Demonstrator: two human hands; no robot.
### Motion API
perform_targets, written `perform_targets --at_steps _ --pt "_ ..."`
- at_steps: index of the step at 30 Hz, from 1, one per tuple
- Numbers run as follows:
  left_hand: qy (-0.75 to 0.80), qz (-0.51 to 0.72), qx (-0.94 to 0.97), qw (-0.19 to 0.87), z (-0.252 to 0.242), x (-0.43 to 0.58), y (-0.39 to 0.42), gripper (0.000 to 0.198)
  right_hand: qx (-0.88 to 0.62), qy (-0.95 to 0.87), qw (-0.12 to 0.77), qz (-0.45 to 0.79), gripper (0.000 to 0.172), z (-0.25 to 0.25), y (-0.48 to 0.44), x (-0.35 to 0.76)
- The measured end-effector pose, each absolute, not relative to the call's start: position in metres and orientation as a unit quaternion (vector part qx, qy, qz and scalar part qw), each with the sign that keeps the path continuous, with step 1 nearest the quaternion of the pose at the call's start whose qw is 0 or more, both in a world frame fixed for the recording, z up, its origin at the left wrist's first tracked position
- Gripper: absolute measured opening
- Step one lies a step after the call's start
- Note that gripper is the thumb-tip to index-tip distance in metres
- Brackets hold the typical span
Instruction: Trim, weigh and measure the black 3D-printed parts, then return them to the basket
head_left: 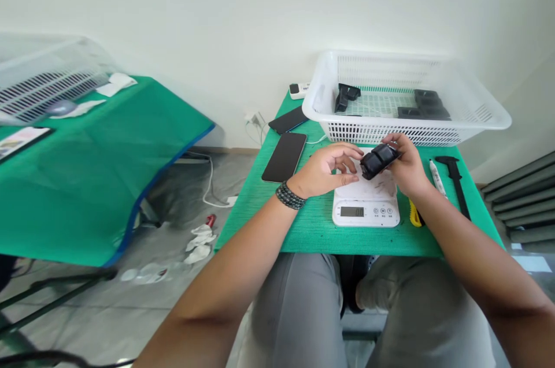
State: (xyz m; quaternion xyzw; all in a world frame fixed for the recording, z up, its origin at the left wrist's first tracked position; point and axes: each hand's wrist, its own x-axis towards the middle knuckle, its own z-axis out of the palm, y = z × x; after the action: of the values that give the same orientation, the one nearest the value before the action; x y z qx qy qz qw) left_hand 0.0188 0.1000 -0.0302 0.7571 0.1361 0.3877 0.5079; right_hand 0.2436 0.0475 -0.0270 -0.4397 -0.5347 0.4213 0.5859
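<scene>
Grey-trousered knees are seen nearest, under the edge of the small green table; both bare forearms are stretched forward over it; a dark bead bracelet is worn on the left wrist.

A white scale is set on the table just beyond the near edge, its display facing the person; a black part is held above the scale's platform, tilted, not resting on it; the right hand is closed round the part's right end, fingers curled over the top; the left hand is half open just beside the part's left end, fingertips near it, contact cannot be told.

A white pen and a black caliper lie right of the right hand; a yellow object shows beside the scale; a dark phone lies flat left of the left hand.

Farther back a white basket stands behind the hands; several black parts lie in it; a second green table is off to the left.
</scene>
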Motion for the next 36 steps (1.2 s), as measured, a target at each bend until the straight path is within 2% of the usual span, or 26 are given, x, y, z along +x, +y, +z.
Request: perform_targets --at_steps 3,7,15,21,28,36 --pt "0.155 0.387 0.769 0.484 -0.029 0.019 0.098 0.045 -0.442 -0.528 0.594 0.415 0.032 -0.023 0.048 0.244" --pt "0.163 0.38 0.793 0.448 -0.027 0.02 0.096 0.069 -0.435 -0.551 0.564 0.435 0.034 -0.022 0.047 0.242" --pt "0.122 0.355 0.859 0.35 -0.025 0.023 0.089 0.088 -0.446 -0.582 0.54 0.413 0.024 -0.019 0.041 0.24" --pt "0.125 0.386 0.872 0.272 -0.028 0.025 0.091 0.081 -0.477 -0.585 0.502 0.423 0.022 -0.012 0.036 0.239" --pt "0.116 0.37 0.871 0.301 -0.025 0.026 0.089 0.092 -0.462 -0.572 0.474 0.484 0.034 -0.015 0.033 0.236" --pt "0.143 0.392 0.842 0.343 -0.024 0.028 0.085 0.08 -0.444 -0.587 0.483 0.475 0.036 -0.018 0.033 0.239"
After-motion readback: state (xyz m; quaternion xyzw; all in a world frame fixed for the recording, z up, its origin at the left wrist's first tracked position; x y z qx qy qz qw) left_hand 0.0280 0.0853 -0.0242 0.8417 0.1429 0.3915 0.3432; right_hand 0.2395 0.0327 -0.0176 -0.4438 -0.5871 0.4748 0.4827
